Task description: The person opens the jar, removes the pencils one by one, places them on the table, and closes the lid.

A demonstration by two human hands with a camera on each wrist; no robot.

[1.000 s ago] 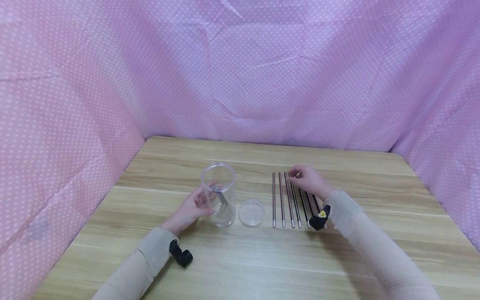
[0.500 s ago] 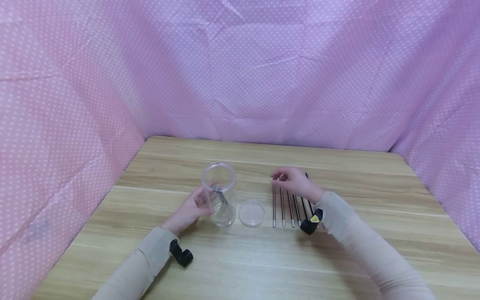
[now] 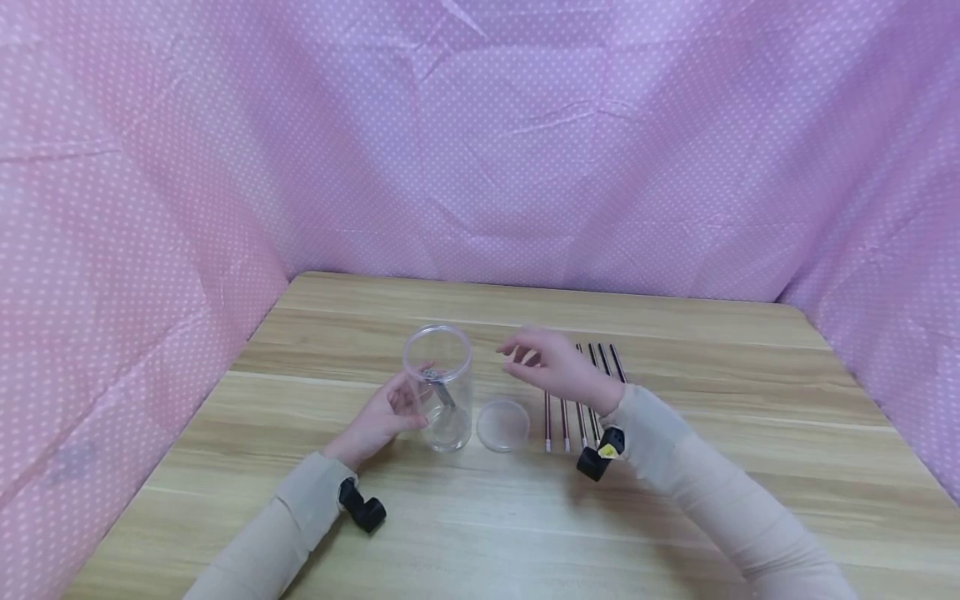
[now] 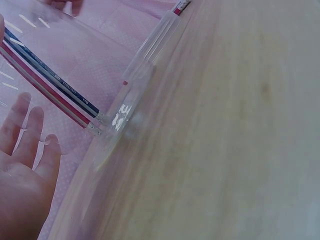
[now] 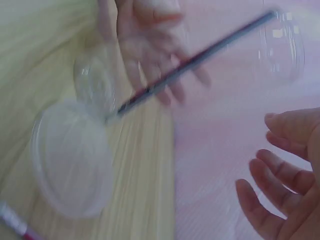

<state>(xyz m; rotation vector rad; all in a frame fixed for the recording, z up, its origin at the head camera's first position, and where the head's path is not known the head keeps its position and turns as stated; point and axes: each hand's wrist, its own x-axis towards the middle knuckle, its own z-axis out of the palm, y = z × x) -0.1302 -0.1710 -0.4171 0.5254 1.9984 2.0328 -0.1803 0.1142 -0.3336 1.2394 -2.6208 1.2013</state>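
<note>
My left hand grips a tall clear jar, thumb and fingers around its side. The jar stands upright with its top uncovered. Inside, a dark blue pencil and a red pencil lean at a slant, eraser ends at the bottom. My right hand hovers above the left part of a row of pencils, to the right of the jar. Its fingers are loosely bent, thumb apart, with nothing between them in the right wrist view. A clear round lid lies between jar and pencils.
The wooden table carries everything. A pink dotted cloth hangs behind and along both sides. Each wrist wears a black camera, one on the left and one on the right.
My right hand has moved left across the pencil row toward the jar, uncovering the pencils on the right. My left hand and the jar have stayed in place.
</note>
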